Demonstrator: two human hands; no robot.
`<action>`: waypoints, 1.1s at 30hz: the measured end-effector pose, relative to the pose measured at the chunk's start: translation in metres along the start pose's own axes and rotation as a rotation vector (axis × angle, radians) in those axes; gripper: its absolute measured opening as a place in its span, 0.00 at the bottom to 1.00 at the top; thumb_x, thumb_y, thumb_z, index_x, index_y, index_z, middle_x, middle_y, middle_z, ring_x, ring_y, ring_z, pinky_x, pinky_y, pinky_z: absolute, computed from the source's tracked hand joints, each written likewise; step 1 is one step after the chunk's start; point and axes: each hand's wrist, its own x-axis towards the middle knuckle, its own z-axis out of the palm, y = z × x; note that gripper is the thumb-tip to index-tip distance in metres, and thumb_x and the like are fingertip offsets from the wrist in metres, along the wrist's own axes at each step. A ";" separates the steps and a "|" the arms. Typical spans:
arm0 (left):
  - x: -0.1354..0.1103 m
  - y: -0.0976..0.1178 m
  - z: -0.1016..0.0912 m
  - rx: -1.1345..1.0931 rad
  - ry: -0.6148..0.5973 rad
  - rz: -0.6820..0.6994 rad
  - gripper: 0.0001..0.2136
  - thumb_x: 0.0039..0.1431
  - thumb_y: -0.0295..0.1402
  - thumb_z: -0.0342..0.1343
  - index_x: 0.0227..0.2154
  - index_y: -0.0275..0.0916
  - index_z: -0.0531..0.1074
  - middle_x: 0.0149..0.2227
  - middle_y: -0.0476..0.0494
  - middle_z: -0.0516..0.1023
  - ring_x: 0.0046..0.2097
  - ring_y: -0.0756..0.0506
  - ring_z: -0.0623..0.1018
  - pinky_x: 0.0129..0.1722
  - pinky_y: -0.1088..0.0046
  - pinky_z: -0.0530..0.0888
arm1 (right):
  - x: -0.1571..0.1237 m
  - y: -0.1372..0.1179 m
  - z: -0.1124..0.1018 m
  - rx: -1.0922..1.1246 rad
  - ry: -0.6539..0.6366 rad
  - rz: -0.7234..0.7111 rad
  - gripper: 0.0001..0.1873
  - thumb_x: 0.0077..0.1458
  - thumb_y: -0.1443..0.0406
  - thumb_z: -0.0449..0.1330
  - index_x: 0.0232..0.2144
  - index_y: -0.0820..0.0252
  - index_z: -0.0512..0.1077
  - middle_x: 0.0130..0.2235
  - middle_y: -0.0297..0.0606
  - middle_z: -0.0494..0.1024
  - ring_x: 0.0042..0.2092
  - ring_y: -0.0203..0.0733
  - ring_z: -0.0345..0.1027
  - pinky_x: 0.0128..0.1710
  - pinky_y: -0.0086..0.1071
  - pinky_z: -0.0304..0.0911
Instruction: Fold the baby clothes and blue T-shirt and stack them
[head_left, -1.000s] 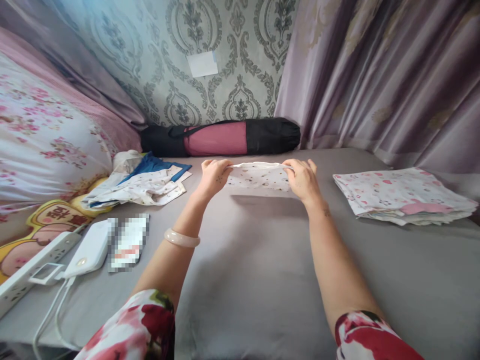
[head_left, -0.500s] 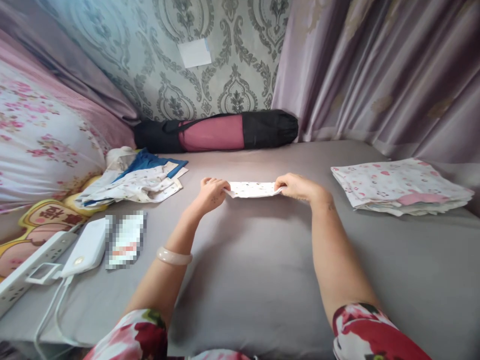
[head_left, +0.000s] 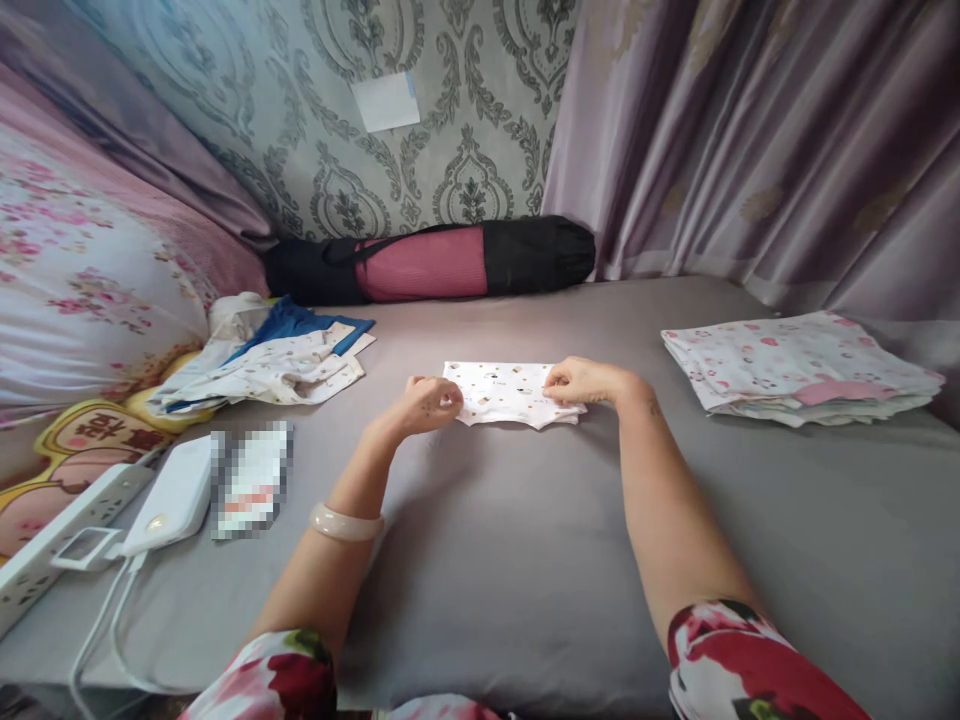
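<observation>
A small white printed baby garment lies folded on the grey sheet in front of me, its near edge scalloped. My left hand is closed in a pinch at the garment's left edge. Over its right part, my right hand has thumb and fingertips pinched on the cloth. To the right rests a folded stack of pink-and-white printed cloths. On the left is a loose pile of clothes, white printed and blue.
A long black and pink bag lies along the wall. At the left are a power strip, a white power bank with cables, a blurred-out packet and a yellow cartoon cushion. Curtains hang at the right.
The garment, stretched between both hands with its edge toward me, now lies flat with its printed face up. My right hand has shifted inward onto the cloth; my left hand has lowered slightly.
</observation>
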 end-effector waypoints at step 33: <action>0.047 0.031 0.070 0.152 0.240 -0.009 0.22 0.70 0.36 0.36 0.61 0.38 0.61 0.65 0.39 0.63 0.66 0.40 0.62 0.65 0.53 0.56 | 0.055 -0.029 0.095 -0.191 0.422 -0.102 0.31 0.66 0.63 0.35 0.67 0.70 0.53 0.69 0.46 0.53 0.70 0.43 0.43 0.68 0.44 0.36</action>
